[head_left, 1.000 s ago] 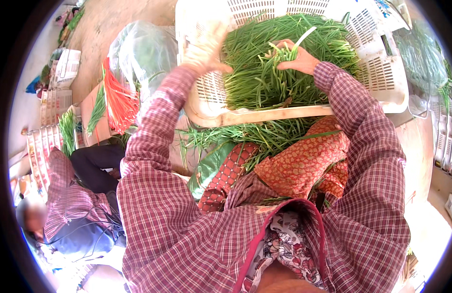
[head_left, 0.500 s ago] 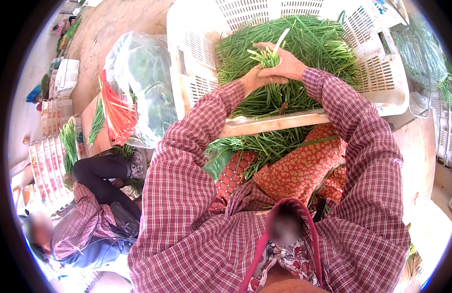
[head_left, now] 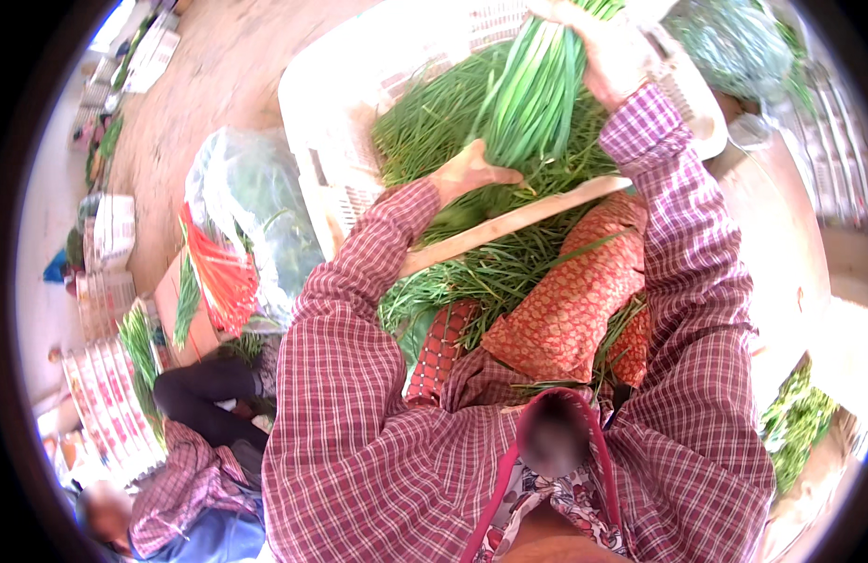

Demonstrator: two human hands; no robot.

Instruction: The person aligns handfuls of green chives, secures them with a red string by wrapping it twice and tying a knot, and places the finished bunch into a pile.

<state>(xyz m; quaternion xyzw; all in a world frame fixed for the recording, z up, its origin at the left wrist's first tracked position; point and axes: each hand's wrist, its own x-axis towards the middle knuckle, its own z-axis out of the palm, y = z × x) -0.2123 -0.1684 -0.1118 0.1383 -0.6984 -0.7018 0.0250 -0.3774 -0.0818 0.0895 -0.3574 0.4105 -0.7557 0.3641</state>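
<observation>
holding one bundle of green chives (head_left: 532,98) between them, both hands are closed on it: the left hand (head_left: 471,171) has its grip wrapped round the lower end, the right hand (head_left: 610,52) clasps the upper part toward 12 o'clock. the bundle's long axis runs from about 7 o'clock up to 1 o'clock, lifted over the loose heap of chives (head_left: 434,122) in one white plastic crate (head_left: 335,141). the left hand is the nearer to the heap, just above it; the right sits higher, near the crate's far rim. one wooden slat (head_left: 509,223) crosses below at 6 o'clock. at 9 o'clock lies one clear plastic bag of greens (head_left: 251,202); one other person (head_left: 195,469) sits at 7 o'clock.
</observation>
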